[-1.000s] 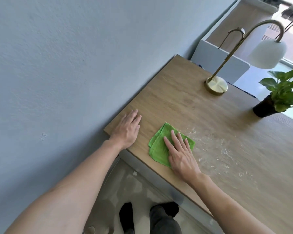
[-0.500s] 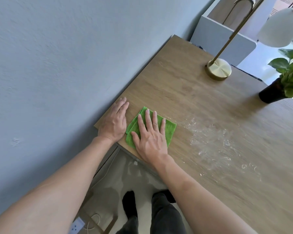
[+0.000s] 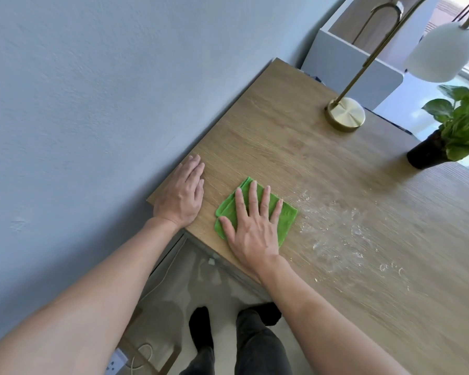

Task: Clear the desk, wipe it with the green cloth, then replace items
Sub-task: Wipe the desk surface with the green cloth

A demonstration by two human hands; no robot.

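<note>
A folded green cloth (image 3: 287, 216) lies flat on the wooden desk (image 3: 268, 147) near its front left corner. My right hand (image 3: 252, 226) presses on the cloth with straight, spread fingers. My left hand (image 3: 180, 197) rests flat on the bare desk corner, a short gap left of the cloth, beside the wall. White powdery smears (image 3: 341, 231) cover the wood just right of the cloth.
A brass lamp (image 3: 345, 113) with a white shade (image 3: 441, 52) stands at the desk's back. A potted plant (image 3: 450, 136) sits at the far right. The grey wall (image 3: 92, 104) borders the desk's left edge. A power strip and cable (image 3: 119, 361) lie on the floor.
My right hand slid the cloth left towards my left hand, then back right a little; a gap now shows between them. My left hand stayed on the desk corner.
</note>
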